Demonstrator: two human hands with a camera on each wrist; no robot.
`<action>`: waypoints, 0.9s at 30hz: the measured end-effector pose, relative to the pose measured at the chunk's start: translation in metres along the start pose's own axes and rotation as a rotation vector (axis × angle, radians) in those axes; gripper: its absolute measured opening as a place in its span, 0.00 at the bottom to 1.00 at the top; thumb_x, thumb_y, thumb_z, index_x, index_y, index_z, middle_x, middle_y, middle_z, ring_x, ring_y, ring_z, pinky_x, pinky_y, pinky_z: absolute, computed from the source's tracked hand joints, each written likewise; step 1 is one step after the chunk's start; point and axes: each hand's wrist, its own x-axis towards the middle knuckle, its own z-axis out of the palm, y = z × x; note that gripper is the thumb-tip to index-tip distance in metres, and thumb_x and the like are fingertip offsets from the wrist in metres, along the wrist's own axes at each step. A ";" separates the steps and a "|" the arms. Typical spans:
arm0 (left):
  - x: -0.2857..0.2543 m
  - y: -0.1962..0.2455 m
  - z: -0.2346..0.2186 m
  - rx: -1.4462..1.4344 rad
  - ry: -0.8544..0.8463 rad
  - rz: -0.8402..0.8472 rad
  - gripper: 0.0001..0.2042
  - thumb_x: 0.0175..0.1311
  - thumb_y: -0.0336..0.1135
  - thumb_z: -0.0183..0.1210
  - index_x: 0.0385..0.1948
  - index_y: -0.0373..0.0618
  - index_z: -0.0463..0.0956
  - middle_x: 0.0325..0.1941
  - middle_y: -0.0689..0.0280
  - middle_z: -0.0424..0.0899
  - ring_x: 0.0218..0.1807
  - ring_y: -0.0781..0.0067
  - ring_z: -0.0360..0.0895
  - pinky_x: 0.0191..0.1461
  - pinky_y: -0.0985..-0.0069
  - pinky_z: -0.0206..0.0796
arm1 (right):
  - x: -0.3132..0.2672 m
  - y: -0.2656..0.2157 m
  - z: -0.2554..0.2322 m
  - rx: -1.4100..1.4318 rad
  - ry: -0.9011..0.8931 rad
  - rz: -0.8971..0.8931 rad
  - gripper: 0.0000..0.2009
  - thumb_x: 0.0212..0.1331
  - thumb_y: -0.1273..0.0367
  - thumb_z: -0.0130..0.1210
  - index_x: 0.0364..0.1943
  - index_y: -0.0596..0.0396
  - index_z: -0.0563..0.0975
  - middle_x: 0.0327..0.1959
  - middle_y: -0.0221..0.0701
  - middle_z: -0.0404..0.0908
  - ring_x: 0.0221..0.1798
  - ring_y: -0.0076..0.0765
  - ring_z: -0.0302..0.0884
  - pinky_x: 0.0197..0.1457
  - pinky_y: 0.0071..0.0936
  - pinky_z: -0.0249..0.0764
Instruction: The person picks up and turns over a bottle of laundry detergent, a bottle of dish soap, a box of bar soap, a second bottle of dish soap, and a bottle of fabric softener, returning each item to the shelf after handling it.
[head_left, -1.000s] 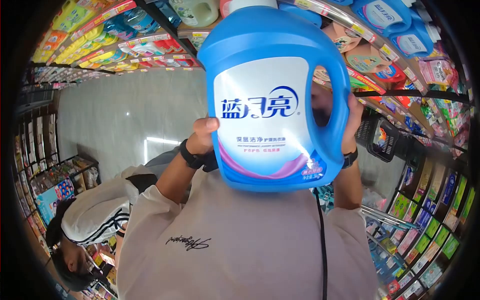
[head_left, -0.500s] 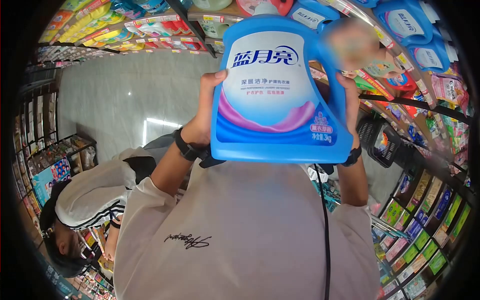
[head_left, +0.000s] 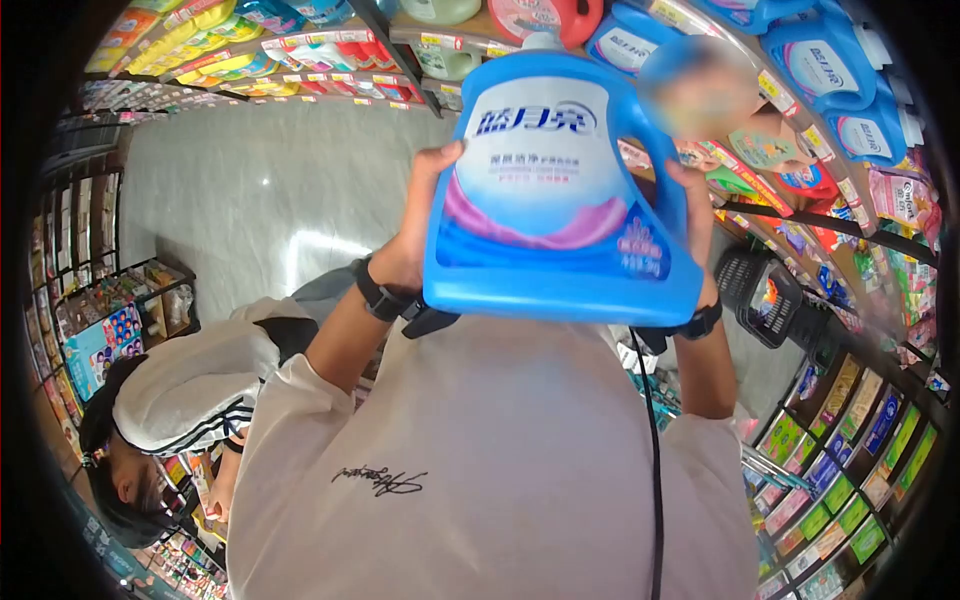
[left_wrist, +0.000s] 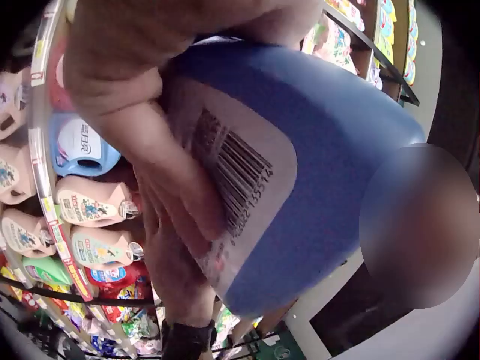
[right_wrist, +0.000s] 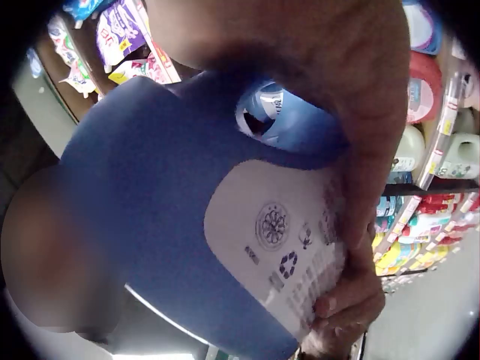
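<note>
A large blue laundry detergent bottle [head_left: 560, 225] is held up in front of the chest, its white and purple front label facing up toward the head camera. My left hand [head_left: 415, 215] grips its left side, the thumb at the front edge. My right hand [head_left: 697, 225] grips the other side, by the built-in handle [head_left: 672, 180]. In the left wrist view, fingers of the left hand [left_wrist: 142, 120] spread over the back label [left_wrist: 240, 165] and its barcode. The right wrist view shows the right hand [right_wrist: 360, 135] beside the handle opening, with the left hand below it.
Shelves of detergent bottles [head_left: 815, 65] curve along the top and right. A black basket [head_left: 765, 295] stands at the right, near shelves of green and blue packs [head_left: 850, 470]. Another person [head_left: 190, 390] bends at the left beside a stocked display rack [head_left: 120, 335]. Grey floor [head_left: 250, 190] lies between.
Both hands have brought the bottle a little farther from the head camera and tipped its top away. Its base sits higher in the picture, and more of the shelf behind shows.
</note>
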 end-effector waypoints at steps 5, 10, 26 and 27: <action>-0.009 0.008 -0.017 0.162 -0.025 0.046 0.41 0.62 0.60 0.56 0.69 0.35 0.62 0.68 0.48 0.72 0.65 0.53 0.73 0.69 0.61 0.65 | 0.007 -0.007 -0.025 -0.105 -0.199 -0.056 0.20 0.60 0.60 0.57 0.49 0.62 0.77 0.41 0.37 0.82 0.44 0.35 0.80 0.50 0.33 0.76; -0.013 0.037 -0.009 0.397 -0.112 0.256 0.40 0.53 0.50 0.68 0.65 0.33 0.68 0.61 0.54 0.79 0.62 0.62 0.75 0.66 0.68 0.66 | -0.002 -0.021 0.042 -0.383 -0.066 -0.331 0.07 0.62 0.72 0.57 0.40 0.61 0.77 0.34 0.29 0.79 0.39 0.27 0.76 0.45 0.25 0.72; 0.045 0.182 0.041 1.020 -0.185 0.879 0.52 0.36 0.46 0.84 0.67 0.38 0.64 0.63 0.55 0.77 0.63 0.61 0.76 0.68 0.64 0.65 | 0.055 -0.076 0.113 -0.986 0.299 -1.321 0.09 0.57 0.71 0.59 0.35 0.65 0.80 0.26 0.29 0.81 0.32 0.20 0.73 0.38 0.24 0.73; 0.051 0.188 0.040 1.002 -0.162 0.910 0.52 0.35 0.47 0.84 0.67 0.38 0.64 0.63 0.55 0.77 0.63 0.61 0.76 0.68 0.63 0.66 | 0.061 -0.080 0.114 -1.072 0.338 -1.352 0.08 0.57 0.71 0.59 0.34 0.65 0.80 0.27 0.31 0.82 0.32 0.21 0.75 0.39 0.25 0.74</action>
